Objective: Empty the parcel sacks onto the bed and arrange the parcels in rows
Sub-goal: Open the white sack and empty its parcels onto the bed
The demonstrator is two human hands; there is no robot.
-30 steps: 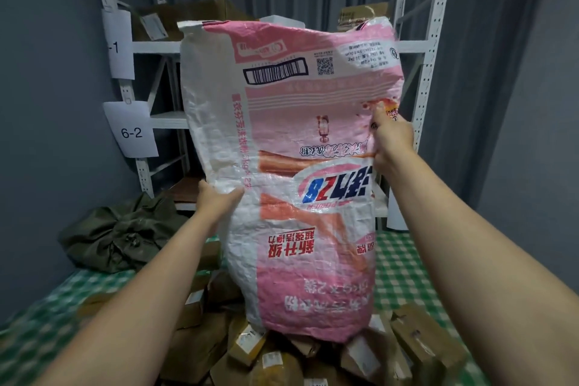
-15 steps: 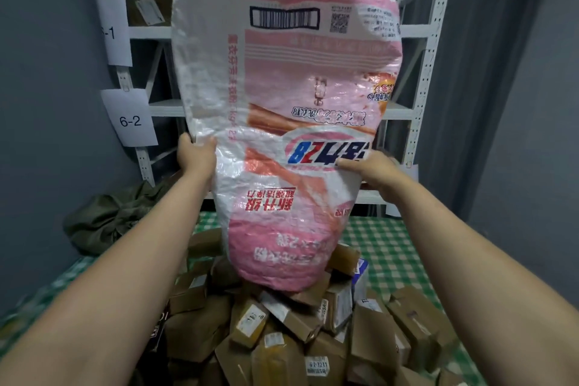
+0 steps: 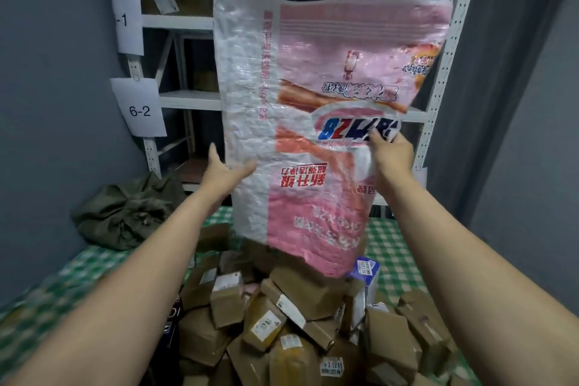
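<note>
At nine o'clock from the heap, a crumpled green sack (image 3: pixel 125 213) lies on the bed (image 3: pixel 81 269) below the white rack (image 3: pixel 185 22). We leave it for its own turn.

Our left hand (image 3: pixel 224 174) is spread, fingers straight, laid against the left edge of the pink sack (image 3: pixel 329 103) without gripping it. The pink sack hangs upside down at twelve o'clock over the parcels (image 3: pixel 282 323), its mouth just above the topmost boxes. It looks flat and slack, so we judge most of its load is out. Its closed end runs off the top of the view, so we cannot tell whether anything is caught there.

Our right hand (image 3: pixel 391 155), at three o'clock on the sack's middle, pinches a fold of the woven cloth between thumb and fingers.

To finish this well, we should:
- Close the left hand on the edge too, because one pinch lets the sack swing.
- Lift straight up and shake the sack so the corners clear.
- Hold the mouth over the middle of the bed. The heap is steep, and boxes could slide toward us at six o'clock.
- Avoid knocking the blue-and-white box (image 3: pixel 365 269), perched at four o'clock from the mouth.
- Drop the empty sack beside the green one, which saves the checked cover for the rows.
</note>
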